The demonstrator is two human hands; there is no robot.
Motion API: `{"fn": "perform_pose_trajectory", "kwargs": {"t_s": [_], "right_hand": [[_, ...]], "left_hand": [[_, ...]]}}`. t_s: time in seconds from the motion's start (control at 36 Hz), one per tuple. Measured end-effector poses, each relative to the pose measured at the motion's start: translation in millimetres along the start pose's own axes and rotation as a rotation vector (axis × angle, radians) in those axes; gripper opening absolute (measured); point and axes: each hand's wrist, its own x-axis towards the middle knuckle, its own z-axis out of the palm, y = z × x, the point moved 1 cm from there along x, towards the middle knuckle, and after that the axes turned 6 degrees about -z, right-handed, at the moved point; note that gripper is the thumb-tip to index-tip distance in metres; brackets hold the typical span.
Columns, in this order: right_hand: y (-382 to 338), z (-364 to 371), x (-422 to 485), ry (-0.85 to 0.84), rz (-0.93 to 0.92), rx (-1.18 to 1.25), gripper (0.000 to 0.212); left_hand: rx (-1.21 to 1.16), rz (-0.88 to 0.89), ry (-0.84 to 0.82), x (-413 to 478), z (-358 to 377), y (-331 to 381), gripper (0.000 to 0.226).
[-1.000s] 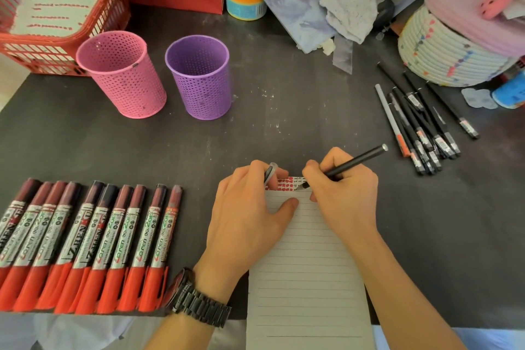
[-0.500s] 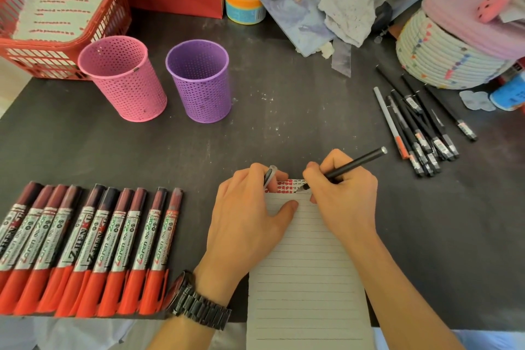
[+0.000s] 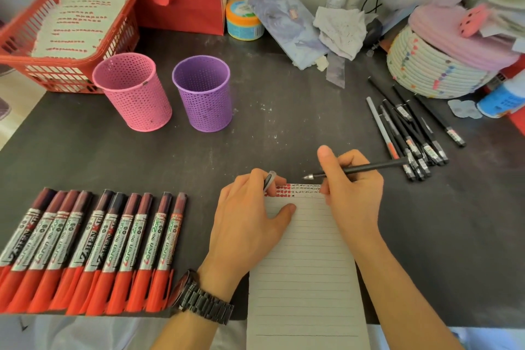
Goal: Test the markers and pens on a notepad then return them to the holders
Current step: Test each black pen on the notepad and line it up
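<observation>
Right hand [image 3: 350, 187] pinches slim black pen [image 3: 366, 168]; left hand [image 3: 250, 224] pins lined notepad [image 3: 305, 270], gripping cap [image 3: 268, 180].

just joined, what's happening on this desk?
A person is testing pens on a lined notepad. The right hand holds a black pen, tip lifted off the scribbled top row. The left hand pins the pad and holds the cap. Both holders, pink and purple, look empty.
</observation>
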Motion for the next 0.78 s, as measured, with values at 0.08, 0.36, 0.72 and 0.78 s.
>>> {"fn": "perform_pose_trajectory", "kwargs": {"t_s": [0.08,0.36,0.72,0.78], "right_hand": [[-8.5,-5.3,0.1,-0.058,0.084,0.148,0.032],[-11.6,-41.5,-31.7,-0.124,0.204,0.461,0.024],[-1.9,-44.2,-39.4,-0.074,0.064,0.426,0.021],[-1.6,-44.7,-39.3,-0.086,0.054,0.427,0.021]], "left_hand": [[-0.006,0.024,-0.016,-1.6,-2.6,3.0,0.031],[-0.160,0.160,0.125,-13.2,-15.8,13.8,0.034],[-0.072,0.114,0.123,-16.7,-10.9,15.5,0.025],[-0.068,0.115,0.144,-16.4,-10.4,14.7,0.023]]}}
